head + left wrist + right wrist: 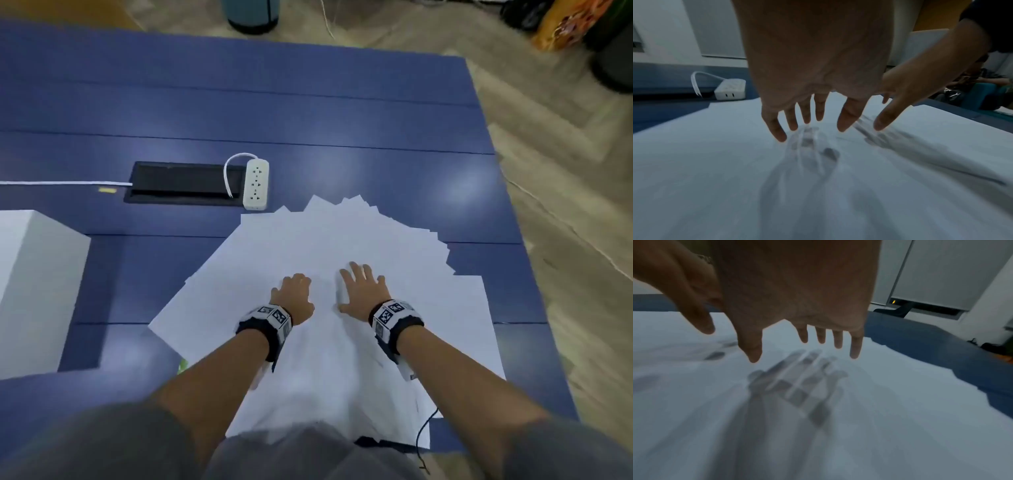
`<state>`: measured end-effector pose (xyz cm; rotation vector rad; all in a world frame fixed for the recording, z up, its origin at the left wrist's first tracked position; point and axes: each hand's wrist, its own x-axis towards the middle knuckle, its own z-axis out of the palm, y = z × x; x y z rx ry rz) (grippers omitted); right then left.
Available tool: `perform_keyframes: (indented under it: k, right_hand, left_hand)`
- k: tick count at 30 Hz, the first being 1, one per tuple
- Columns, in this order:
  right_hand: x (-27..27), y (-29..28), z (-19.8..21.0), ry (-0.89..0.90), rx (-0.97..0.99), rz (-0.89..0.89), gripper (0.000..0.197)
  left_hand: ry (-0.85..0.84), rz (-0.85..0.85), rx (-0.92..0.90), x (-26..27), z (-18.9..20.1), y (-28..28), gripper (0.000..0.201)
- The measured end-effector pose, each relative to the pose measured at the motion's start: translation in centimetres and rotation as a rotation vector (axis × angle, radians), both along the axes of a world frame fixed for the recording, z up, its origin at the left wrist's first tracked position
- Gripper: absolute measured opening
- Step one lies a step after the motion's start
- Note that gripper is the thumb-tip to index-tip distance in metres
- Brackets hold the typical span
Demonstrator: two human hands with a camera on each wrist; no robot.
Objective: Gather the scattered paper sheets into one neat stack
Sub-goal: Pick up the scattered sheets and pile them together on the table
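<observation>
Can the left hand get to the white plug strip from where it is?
Probably yes: the left hand hovers open over the paper sheets, and nothing stands between it and the plug strip.

Both bare forearms are extended forward and angled slightly inward, each wrist wrapped in a dark band carrying black-and-white marker tiles. The left hand [295, 297] is held palm down with its fingers [777, 128] straight and spread, the tips pointed downward. The right hand [363, 287] is held just beside it, palm down, with fingers [856, 347] likewise straight and splayed and the thumb set apart. Nothing is gripped by either hand. Grey short sleeves are seen on both upper arms.
</observation>
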<state>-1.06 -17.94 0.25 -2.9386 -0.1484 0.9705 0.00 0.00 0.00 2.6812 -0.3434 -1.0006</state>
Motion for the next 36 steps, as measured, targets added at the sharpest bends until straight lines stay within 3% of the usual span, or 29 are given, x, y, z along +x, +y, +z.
perform_keyframes:
  k: [6, 10, 16, 20, 23, 26, 31, 36]
  right_hand:
    - [-2.5, 1.5, -2.2, 0.017, -0.01, -0.056, 0.101]
    - [-2.8, 1.3, -3.1, 0.022, -0.022, -0.031, 0.098]
    - [-3.8, 2.0, -3.5, -0.027, 0.015, 0.006, 0.065]
    - [-4.8, 2.2, -3.9, -0.203, 0.153, -0.015, 0.02]
    - [-4.5, 2.2, -2.5, -0.356, 0.369, -0.213, 0.011]
    - [-3.0, 2.0, -0.7, -0.395, 0.542, -0.553, 0.021]
    - [-0.3, 2.7, 1.6, -0.381, 0.866, -0.985, 0.034]
    - [-0.2, 3.3, 2.6, -0.257, 1.048, -1.223, 0.036]
  left_hand:
    - [0.008, 0.008, -0.04, -2.8, -1.7, 0.2, 0.063]
    - [-0.003, -0.024, -0.029, -3.3, -2.5, 0.5, 0.067]
    - [0.007, 0.041, -0.117, -3.0, -2.7, 0.8, 0.065]
    - [0.012, 0.238, -0.271, -2.6, -2.4, 0.5, 0.055]
    - [-0.045, 0.456, -0.471, -2.5, -1.9, 0.0, 0.043]
    - [0.098, 0.622, -0.665, -2.4, -0.5, -0.9, 0.04]
    - [0.529, 0.704, -0.922, -2.2, 1.3, -2.3, 0.075]
    - [0.601, 0.739, -0.981, -2.6, 1.1, -1.7, 0.092]
